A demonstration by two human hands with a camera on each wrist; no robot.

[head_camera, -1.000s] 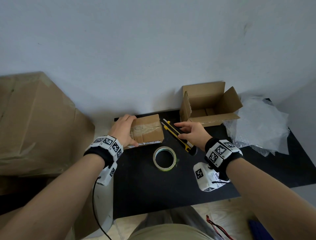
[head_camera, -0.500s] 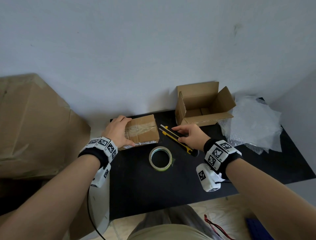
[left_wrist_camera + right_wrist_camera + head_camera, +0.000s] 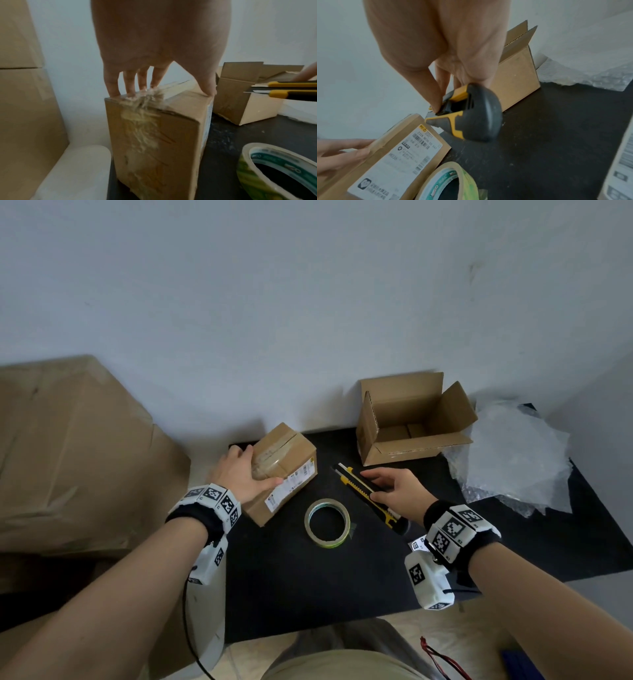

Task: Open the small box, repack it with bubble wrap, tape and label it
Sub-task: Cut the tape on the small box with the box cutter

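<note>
On the black surface [image 3: 342, 583], left hand [image 3: 239, 477] grips the still-taped small brown cardboard box [image 3: 284, 470], right hand [image 3: 397, 491] pinching the yellow-black utility knife [image 3: 356, 484]; uncut, everything remaining.

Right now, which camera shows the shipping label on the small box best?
The right wrist view: the label faces the camera, barcode visible. The head view shows it small and slanted; the left wrist view shows only its thin edge.

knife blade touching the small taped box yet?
Apart. The head view shows bare black mat between the utility knife tip and the small box; the left wrist view shows the blade tip in open air beside it.
</note>
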